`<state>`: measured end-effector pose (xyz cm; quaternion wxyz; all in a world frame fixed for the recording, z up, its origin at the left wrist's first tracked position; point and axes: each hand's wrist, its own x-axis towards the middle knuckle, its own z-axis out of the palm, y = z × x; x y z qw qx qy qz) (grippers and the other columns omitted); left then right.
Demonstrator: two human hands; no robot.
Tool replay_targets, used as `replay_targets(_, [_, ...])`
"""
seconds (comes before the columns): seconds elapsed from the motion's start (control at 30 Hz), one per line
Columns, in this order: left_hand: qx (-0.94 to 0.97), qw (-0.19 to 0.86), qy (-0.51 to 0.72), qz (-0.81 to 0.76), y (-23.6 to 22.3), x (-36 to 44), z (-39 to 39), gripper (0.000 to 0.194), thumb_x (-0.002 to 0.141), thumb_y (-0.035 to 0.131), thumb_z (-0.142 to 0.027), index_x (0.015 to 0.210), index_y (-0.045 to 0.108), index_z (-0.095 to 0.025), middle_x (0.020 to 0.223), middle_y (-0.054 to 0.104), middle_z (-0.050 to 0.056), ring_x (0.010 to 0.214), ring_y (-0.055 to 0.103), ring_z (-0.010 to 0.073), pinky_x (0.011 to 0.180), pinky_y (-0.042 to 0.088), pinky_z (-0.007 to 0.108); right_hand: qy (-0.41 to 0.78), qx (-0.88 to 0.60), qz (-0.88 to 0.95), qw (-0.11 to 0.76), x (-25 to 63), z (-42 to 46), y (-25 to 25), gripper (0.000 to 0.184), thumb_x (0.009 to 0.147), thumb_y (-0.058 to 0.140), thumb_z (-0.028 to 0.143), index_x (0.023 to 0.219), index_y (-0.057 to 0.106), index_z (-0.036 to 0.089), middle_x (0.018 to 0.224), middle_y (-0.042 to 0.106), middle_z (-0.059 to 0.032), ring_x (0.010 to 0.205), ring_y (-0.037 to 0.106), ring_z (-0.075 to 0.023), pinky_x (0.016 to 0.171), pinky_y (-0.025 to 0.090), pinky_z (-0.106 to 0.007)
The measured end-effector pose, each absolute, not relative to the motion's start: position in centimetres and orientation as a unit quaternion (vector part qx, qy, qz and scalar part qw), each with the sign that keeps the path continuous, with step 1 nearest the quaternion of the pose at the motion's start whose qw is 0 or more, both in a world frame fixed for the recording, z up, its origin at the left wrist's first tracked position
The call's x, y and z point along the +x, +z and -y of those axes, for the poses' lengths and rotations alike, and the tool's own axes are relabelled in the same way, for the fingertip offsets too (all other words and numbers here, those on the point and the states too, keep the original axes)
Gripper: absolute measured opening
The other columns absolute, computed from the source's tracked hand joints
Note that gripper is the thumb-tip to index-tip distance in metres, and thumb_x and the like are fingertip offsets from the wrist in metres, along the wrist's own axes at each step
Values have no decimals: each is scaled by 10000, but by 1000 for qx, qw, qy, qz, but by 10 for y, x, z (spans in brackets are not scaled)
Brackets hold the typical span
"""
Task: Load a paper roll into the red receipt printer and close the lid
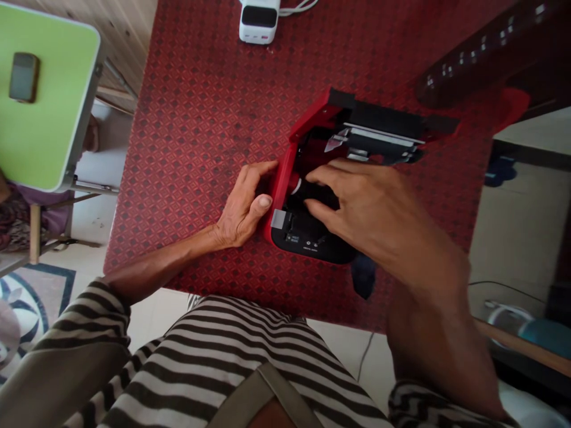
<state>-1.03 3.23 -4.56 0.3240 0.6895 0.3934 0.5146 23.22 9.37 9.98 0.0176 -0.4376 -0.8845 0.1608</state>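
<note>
A red and black device resembling a printer (284,172) sits at the table's middle with its lid (388,119) raised. Inside the raised part are a black roller and pale metal bars (383,134). My right hand (375,202) reaches into the body, thumb and fingers curled round a black roll (310,191) with a pale end. My palm hides much of that roll. My left hand (243,208) rests against the device's left side, thumb and fingers apart, gripping nothing. A dark piece of cloth or similar (363,276) lies by the near right corner.
The table has a red patterned cover (200,119). A white charger-like block (259,24) with a cable stands at the far edge. A long dark shiny object (482,50) is at the upper right. On the left, a green table (53,125) bears a phone (24,77).
</note>
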Motion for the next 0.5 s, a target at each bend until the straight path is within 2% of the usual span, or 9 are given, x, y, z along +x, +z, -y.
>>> replay_targets(0.13, [690,323,511,-398,-45,-11,-32,778,1356,369,-829,1834,608,-264,1663,751,192,1520,761,391,1301,658,607,181,-434,881,52,241,-84,109,227,1128,739,183,1201,919,302,1166,931,-104,1116,904,-392,1010,698,-551])
replay_targets(0.3, [692,328,500,-405,-47,-13,-32,781,1352,343,-843,1861,590,-306,1695,743,182,1541,759,398,1314,659,610,227,-422,856,194,272,-64,128,257,1141,875,266,1360,959,370,1293,985,-21,1094,940,-315,1015,768,-493])
replay_targets(0.4, [686,329,503,-411,-49,-14,-32,808,1344,325,-867,1865,602,-315,1687,745,176,1540,767,398,1314,660,613,308,-449,784,297,304,-62,129,320,1031,1066,339,1341,1002,391,1228,1001,5,997,933,-259,913,766,-423])
replay_targets(0.5, [673,332,503,-428,-48,-16,-32,847,1328,327,-902,1851,622,-304,1639,759,182,1498,793,397,1282,682,612,334,-474,673,459,335,-74,105,341,869,1207,397,1156,1026,362,1033,975,-19,863,883,-239,736,706,-383])
